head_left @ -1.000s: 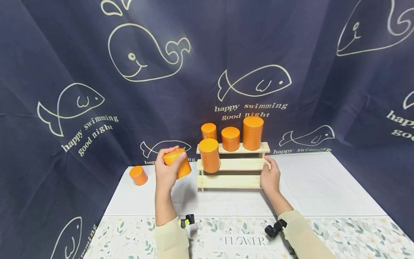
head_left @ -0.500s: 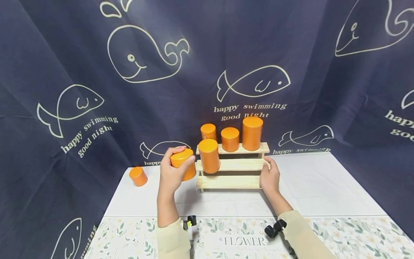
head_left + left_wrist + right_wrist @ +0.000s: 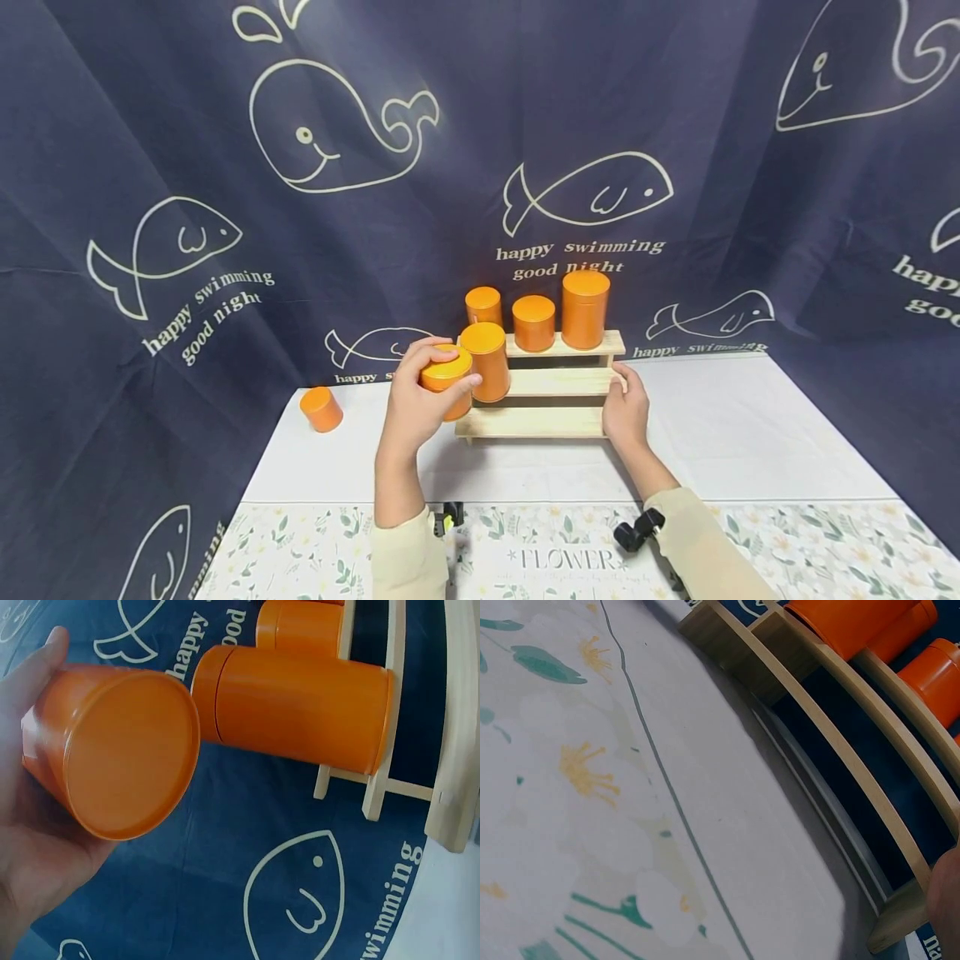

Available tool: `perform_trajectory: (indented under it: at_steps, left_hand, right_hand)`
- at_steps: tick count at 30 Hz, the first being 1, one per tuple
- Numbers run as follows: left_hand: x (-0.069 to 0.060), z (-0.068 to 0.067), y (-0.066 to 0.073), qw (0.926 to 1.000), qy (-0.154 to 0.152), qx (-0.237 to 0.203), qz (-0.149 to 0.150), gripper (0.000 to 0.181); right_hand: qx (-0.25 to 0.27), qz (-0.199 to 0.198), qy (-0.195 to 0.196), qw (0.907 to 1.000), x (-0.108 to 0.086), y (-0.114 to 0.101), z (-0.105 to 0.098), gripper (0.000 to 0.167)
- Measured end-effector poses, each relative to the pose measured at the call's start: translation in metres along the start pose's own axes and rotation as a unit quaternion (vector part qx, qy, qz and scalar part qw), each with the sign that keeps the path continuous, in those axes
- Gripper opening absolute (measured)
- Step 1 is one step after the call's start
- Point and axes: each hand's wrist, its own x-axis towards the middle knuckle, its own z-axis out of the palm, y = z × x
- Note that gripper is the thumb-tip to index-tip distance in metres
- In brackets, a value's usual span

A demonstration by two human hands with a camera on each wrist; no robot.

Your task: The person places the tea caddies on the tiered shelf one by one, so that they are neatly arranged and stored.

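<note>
My left hand (image 3: 411,404) grips an orange lidded canister (image 3: 452,367) by its upper part, thumb on one side and fingers on the other. In the left wrist view the canister's round base (image 3: 135,754) shows, held off any surface. It is just left of a tall orange canister (image 3: 489,367) on the middle tier of a three-tier wooden rack (image 3: 562,382); whether the two touch, I cannot tell. My right hand (image 3: 627,408) holds the rack's right end, and the right wrist view shows only part of that hand (image 3: 945,896).
Along the top tier stand a small canister (image 3: 483,304), a short wide one (image 3: 535,323) and a tall one (image 3: 586,310). Another small orange canister (image 3: 321,408) is on the white tabletop (image 3: 735,425) at the left. Behind everything hangs a dark blue curtain (image 3: 465,108).
My left hand has carried its canister rightward, up to the tall canister on the middle tier, and the canister has become more upright. My right hand has stayed at the rack's end.
</note>
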Motion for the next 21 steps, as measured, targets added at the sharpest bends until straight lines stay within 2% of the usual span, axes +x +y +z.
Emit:
perform_trajectory:
  at_steps: [7, 14, 21]
  left_hand:
    - [0.001, 0.011, 0.007, 0.9994, -0.016, 0.029, 0.009, 0.042]
    - [0.001, 0.024, 0.017, 0.9952, -0.045, 0.087, 0.008, 0.068]
    - [-0.002, 0.036, 0.023, 0.9904, -0.071, 0.119, -0.003, 0.087]
  right_hand:
    - [0.006, -0.002, 0.001, 1.0000, 0.000, 0.001, 0.001, 0.040]
    - [0.003, 0.000, 0.003, 1.0000, -0.001, 0.001, 0.001, 0.041]
    - [0.003, 0.002, 0.000, 1.0000, 0.000, 0.000, 0.001, 0.041]
